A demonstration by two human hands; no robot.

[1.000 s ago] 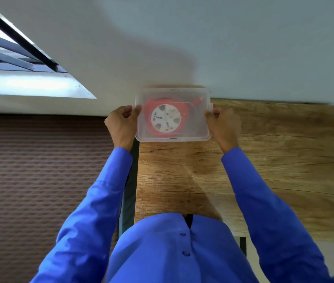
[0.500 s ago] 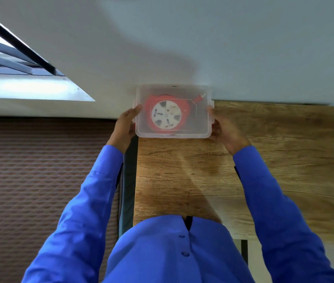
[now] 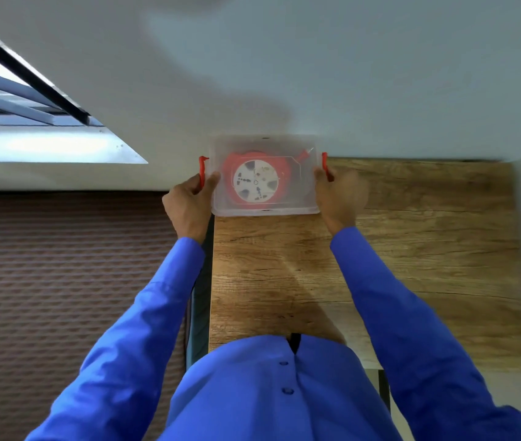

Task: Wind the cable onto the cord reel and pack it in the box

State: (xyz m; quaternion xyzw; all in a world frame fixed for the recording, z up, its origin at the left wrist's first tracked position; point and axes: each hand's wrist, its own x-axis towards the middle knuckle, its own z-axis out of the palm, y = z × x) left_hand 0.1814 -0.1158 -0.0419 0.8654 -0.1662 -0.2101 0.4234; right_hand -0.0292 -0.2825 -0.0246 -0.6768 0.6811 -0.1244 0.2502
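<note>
Two hands are on a clear plastic box sitting at the far left corner of a wooden table, right up against the pale wall. Lid's on, and through the frosty plastic you can see the cord reel lying flat inside: round orange body, white disc face with dark socket holes. The box is a rounded rectangle with an orange clip on each short side. The left hand has thumb and fingers pinched around the left clip, and the right hand has its fingers curled on the right clip. The table has a rough grain, and both sleeves are smooth blue cloth.
</note>
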